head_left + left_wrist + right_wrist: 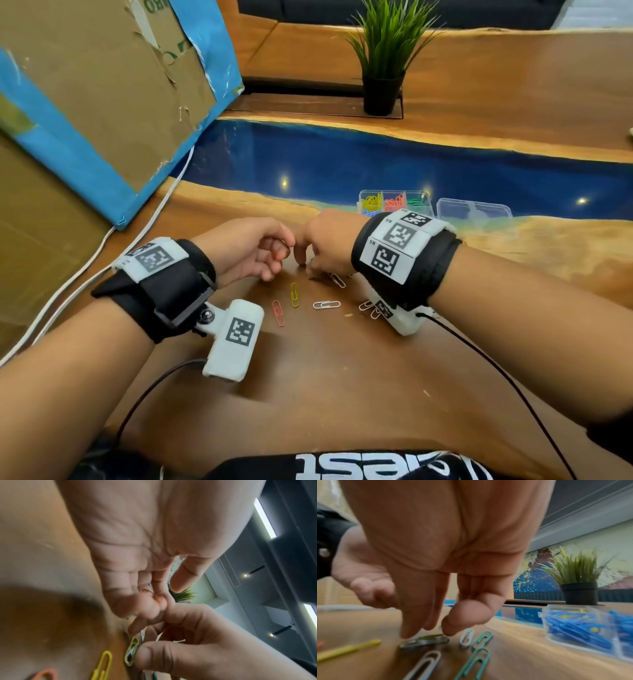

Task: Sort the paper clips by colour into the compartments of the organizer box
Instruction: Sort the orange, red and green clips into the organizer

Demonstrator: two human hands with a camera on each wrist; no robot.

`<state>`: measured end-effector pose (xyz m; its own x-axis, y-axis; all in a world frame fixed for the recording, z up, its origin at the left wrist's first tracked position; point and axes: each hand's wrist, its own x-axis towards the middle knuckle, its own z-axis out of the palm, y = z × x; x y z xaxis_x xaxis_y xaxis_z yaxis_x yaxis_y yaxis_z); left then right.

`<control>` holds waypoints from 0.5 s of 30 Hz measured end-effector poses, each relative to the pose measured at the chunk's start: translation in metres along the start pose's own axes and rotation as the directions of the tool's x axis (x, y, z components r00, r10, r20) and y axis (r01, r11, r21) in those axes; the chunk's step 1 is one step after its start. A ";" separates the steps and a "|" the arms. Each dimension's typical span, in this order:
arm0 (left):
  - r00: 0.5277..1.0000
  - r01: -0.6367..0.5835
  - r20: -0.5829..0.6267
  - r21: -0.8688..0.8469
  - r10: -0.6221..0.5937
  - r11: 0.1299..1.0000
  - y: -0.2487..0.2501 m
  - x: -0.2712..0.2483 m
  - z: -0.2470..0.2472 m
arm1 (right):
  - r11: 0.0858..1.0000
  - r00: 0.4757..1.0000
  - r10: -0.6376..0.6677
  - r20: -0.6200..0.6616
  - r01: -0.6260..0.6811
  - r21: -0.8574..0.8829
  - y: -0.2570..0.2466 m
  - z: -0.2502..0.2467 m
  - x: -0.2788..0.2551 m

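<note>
**Hands meet over loose clips, box half filled**

The right hand (325,246) reaches down to the wooden table (342,377), its thumb and fingertips (409,631) closing on a blurred yellow-green paper clip (426,640) that lies on the wood. The left hand (246,250) hovers just beside it, fingers curled, with a red clip (147,591) tucked against them.

Nearer the body lie loose clips: a yellow clip (294,294), a red clip (278,312) and a white clip (326,304); the right wrist view adds two green clips (479,649).

Behind the hands stands the clear organizer box (394,202). Its compartments hold yellow, red and green clips in separate sections, with blue ones in the near row. Its clear lid (474,214) lies just to the right.

Wrist bands carry square coded tags; one is marked "R.S". Mirrored white lettering on the dark shirt reads partly "est". A potted plant (385,58) and a taped cardboard box (102,85) stand well behind.
</note>
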<state>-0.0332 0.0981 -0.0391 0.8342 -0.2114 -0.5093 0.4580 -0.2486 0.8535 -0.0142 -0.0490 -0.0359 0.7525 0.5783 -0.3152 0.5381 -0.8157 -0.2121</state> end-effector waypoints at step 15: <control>0.951 -0.310 0.300 0.916 0.078 0.256 -0.018 -0.020 -0.002 | 0.994 0.990 0.109 -0.085 -0.109 0.011 0.021 -0.013 -0.008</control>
<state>-0.0576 0.1086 -0.0439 0.7365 -0.5042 -0.4510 -0.4228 -0.8635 0.2749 -0.0041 -0.0712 -0.0258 0.8363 0.4847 -0.2563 0.4491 -0.8737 -0.1866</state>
